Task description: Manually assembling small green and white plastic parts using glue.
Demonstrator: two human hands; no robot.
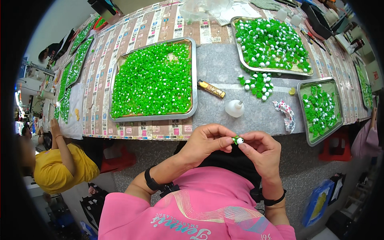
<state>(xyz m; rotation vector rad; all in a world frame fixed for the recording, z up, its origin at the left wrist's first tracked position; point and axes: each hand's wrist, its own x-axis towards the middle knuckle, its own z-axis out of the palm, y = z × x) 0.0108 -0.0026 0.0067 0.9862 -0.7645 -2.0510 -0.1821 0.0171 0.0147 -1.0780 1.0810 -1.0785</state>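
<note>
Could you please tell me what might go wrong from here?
The small green-and-white piece, pinched between the left hand and right hand, could slip and drop off the table's near side. The white bottle stands just beyond the hands and might get knocked. The small right-hand tray seems to overhang the table edge, so a bump could tip it.

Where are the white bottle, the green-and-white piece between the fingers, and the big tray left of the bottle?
White bottle (234, 109): head view, on its body.
Green-and-white piece (240, 141): head view, on its white ball.
Big tray (194, 76): head view, on its right rim.
</note>
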